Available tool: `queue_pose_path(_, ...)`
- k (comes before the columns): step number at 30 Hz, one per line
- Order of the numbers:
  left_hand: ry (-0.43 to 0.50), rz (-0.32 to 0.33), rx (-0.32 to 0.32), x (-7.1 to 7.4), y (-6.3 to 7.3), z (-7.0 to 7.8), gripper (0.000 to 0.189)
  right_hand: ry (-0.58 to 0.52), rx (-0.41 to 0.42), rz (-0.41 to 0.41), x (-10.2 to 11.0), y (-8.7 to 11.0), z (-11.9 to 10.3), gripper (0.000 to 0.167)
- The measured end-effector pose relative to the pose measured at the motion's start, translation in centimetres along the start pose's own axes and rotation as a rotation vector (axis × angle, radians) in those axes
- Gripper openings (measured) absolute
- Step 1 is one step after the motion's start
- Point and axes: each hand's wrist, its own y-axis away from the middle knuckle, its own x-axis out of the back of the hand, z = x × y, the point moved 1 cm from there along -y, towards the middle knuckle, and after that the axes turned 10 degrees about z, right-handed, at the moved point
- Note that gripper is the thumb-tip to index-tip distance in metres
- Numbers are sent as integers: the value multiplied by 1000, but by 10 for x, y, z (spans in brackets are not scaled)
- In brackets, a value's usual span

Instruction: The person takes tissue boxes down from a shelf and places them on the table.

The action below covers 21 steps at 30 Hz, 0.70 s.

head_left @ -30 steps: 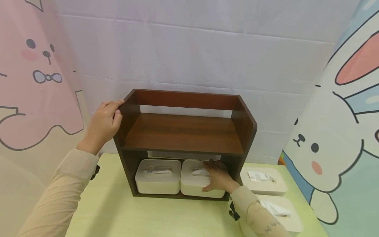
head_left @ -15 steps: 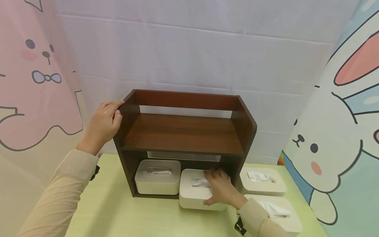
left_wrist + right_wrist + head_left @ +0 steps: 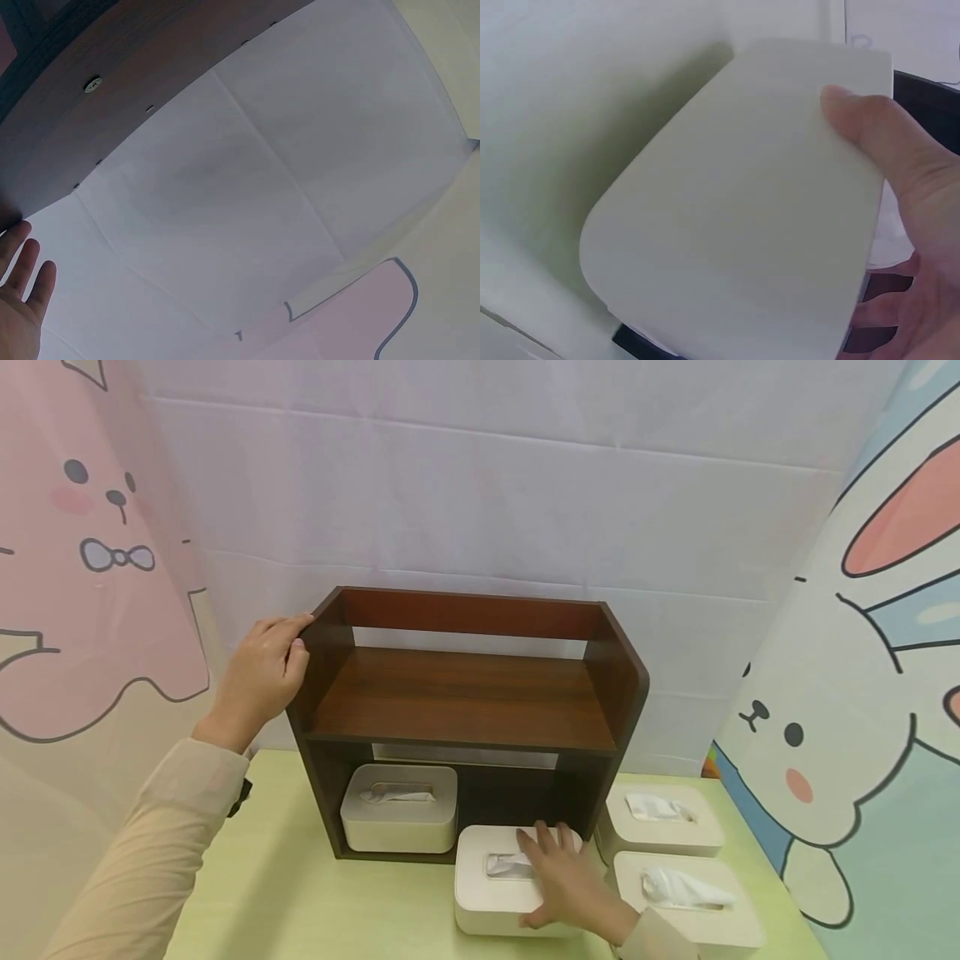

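A dark brown two-tier wooden shelf [image 3: 472, 693] stands on the table. My left hand [image 3: 261, 672] rests against the top of its left side panel; in the left wrist view the fingers [image 3: 43, 289] look fairly straight, fingertips right at the panel's edge. My right hand [image 3: 566, 881] grips a white tissue box [image 3: 480, 906] just in front of the lower tier's right half. The thumb [image 3: 855, 112] presses the box's front side while the other fingers reach over the lid to the far side. A second white tissue box [image 3: 397, 827] sits in the lower tier's left half.
To the shelf's right, two more white tissue boxes [image 3: 660, 839] stand one before the other, the nearer one [image 3: 637, 902] close to my right wrist. Pale yellow-green tabletop [image 3: 330, 910] shows in front. A white curtain [image 3: 487, 485] hangs behind, with cartoon-printed cloths on both sides.
My right hand has drawn the right tissue box out of the lower tier towards me, onto the table in front. The left hand and shelf have stayed put.
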Motion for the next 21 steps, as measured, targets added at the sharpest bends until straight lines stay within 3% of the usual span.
queue_pose_path(14, -6, -6, 13, -1, 1, 0, 40, -54, -31, -45, -13, 33, -5, 104)
queue_pose_path(21, -5, -8, 19, 0, 1, 1, 40, -75, -33, -25, -18, 42, -3, 109)
